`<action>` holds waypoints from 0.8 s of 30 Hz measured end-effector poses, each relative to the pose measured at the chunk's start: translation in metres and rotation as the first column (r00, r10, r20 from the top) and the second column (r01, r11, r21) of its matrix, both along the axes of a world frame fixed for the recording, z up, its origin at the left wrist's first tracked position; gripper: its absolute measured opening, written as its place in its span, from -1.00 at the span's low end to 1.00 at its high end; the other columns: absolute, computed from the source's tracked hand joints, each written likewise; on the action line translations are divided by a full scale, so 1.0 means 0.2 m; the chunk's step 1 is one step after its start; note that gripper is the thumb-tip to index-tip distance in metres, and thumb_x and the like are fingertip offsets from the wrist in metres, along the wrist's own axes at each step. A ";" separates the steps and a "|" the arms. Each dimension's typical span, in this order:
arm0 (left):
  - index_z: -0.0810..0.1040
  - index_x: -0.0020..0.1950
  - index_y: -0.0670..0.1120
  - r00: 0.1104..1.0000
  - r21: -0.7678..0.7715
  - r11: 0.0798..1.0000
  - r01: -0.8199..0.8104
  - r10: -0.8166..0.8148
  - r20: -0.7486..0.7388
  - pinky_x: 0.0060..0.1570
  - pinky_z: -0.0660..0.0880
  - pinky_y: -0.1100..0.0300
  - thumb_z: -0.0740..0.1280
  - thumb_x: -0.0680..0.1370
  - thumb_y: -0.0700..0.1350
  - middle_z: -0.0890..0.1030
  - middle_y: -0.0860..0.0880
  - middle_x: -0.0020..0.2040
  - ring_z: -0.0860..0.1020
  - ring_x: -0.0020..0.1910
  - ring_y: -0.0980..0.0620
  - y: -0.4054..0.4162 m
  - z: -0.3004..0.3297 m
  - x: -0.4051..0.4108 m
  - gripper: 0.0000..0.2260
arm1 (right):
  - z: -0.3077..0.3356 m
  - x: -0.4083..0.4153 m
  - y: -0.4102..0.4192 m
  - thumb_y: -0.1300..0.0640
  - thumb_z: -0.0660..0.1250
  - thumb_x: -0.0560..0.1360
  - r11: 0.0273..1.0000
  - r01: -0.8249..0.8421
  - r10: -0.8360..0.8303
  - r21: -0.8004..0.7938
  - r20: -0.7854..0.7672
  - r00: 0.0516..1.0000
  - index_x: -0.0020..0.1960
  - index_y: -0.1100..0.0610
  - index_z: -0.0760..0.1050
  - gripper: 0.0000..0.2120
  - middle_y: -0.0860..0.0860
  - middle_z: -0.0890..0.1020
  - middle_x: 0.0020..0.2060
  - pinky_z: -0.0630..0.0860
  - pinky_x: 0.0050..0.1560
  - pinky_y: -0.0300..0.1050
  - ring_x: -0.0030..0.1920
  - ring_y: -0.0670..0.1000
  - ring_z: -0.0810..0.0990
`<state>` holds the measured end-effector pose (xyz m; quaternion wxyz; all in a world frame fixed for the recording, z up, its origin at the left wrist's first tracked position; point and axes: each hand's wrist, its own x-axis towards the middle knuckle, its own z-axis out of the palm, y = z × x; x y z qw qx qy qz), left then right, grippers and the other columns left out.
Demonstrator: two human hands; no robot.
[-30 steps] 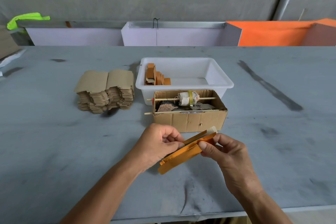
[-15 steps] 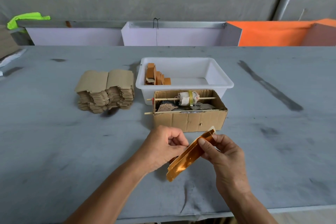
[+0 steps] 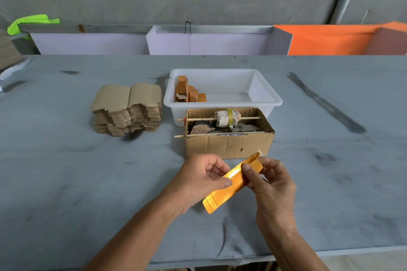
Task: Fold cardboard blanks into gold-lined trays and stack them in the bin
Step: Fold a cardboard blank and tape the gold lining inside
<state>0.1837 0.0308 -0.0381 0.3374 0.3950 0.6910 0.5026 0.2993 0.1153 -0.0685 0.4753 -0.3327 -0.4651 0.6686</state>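
Both hands hold one gold-lined cardboard blank (image 3: 222,197) slanted above the table, gold side up. My left hand (image 3: 199,180) pinches its middle with the thumb on the gold face. My right hand (image 3: 268,179) grips the upper end, where a short flap stands folded up. A stack of flat brown blanks (image 3: 127,109) lies at the left. The white bin (image 3: 267,94) behind holds several folded trays (image 3: 189,92) leaning in its left corner.
An open cardboard box (image 3: 229,144) with two wooden sticks across it, a cloth-wrapped roll and scraps stands just beyond my hands, against the bin. White and orange panels line the table's far edge. The near table edge runs below my forearms.
The blank has turned from nearly edge-on to gold face up, and its lower end has swung down toward me. My right hand has moved up to the folded end flap.
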 end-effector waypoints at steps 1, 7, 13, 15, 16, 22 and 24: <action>0.59 -0.19 -0.07 1.000 -0.003 1.000 -0.023 0.023 -0.004 -0.13 0.55 0.17 0.45 0.39 -0.33 0.62 -0.04 -0.25 0.56 -0.26 0.06 0.00 0.00 0.00 -0.84 | 0.00 0.00 0.00 0.40 0.42 0.37 1.000 -0.002 0.002 -0.016 -0.006 1.000 -0.06 0.12 0.48 -0.74 0.11 0.57 -0.27 0.56 -0.33 -0.21 -0.28 0.06 0.58; 0.59 -0.22 -0.07 0.995 0.020 0.995 -0.093 0.093 -0.030 -0.22 0.53 0.24 0.42 0.38 -0.39 0.60 -0.02 -0.29 0.53 -0.30 0.08 0.01 -0.01 0.00 -0.78 | 0.01 0.02 0.01 0.23 0.46 0.25 0.941 -0.192 0.177 -0.278 -0.078 0.981 -0.10 0.17 0.52 -0.75 0.09 0.64 -0.36 0.58 -0.33 -0.21 -0.34 0.02 0.63; 0.59 -0.18 -0.04 0.994 0.011 0.997 -0.081 0.082 -0.068 -0.13 0.56 0.14 0.41 0.42 -0.34 0.63 -0.06 -0.20 0.57 -0.24 0.06 0.00 -0.01 0.00 -0.81 | 0.03 0.02 0.02 0.21 0.44 0.20 0.908 -0.243 0.232 -0.341 -0.075 0.970 -0.34 0.16 0.54 -0.92 0.08 0.66 -0.40 0.57 -0.39 -0.26 -0.41 -0.04 0.63; 0.60 -0.16 -0.06 0.995 0.005 0.996 -0.086 0.086 -0.058 -0.12 0.57 0.09 0.40 0.42 -0.34 0.64 -0.08 -0.19 0.57 -0.24 0.05 0.00 0.00 0.00 -0.83 | 0.03 0.02 0.02 0.20 0.44 0.21 0.910 -0.241 0.232 -0.338 -0.067 0.970 -0.32 0.16 0.54 -0.91 0.08 0.67 -0.39 0.58 -0.38 -0.26 -0.40 -0.04 0.64; 0.60 -0.16 -0.06 0.994 0.003 0.996 -0.092 0.092 -0.051 -0.12 0.57 0.08 0.40 0.42 -0.34 0.63 -0.08 -0.19 0.57 -0.25 0.04 0.00 0.00 0.00 -0.83 | 0.02 0.02 0.03 0.19 0.44 0.21 0.906 -0.250 0.245 -0.342 -0.060 0.968 -0.30 0.17 0.55 -0.90 0.09 0.67 -0.37 0.59 -0.37 -0.24 -0.38 -0.03 0.65; 0.59 -0.17 -0.06 0.991 0.009 0.993 -0.121 0.121 -0.054 -0.13 0.57 0.15 0.40 0.42 -0.36 0.63 -0.05 -0.22 0.57 -0.26 0.10 0.00 0.00 -0.01 -0.80 | 0.02 0.04 0.04 0.15 0.44 0.25 0.872 -0.315 0.347 -0.375 0.021 0.937 -0.29 0.21 0.59 -0.88 0.16 0.69 -0.32 0.59 -0.42 -0.20 -0.41 -0.01 0.65; 0.60 -0.17 -0.05 0.990 0.005 0.993 -0.122 0.122 -0.072 -0.13 0.57 0.18 0.41 0.42 -0.35 0.63 -0.04 -0.21 0.57 -0.25 0.11 0.00 0.00 -0.01 -0.80 | 0.02 0.05 0.04 0.17 0.43 0.25 0.878 -0.313 0.340 -0.361 0.013 0.940 -0.41 0.18 0.57 -0.89 0.17 0.68 -0.34 0.60 -0.42 -0.21 -0.42 -0.01 0.65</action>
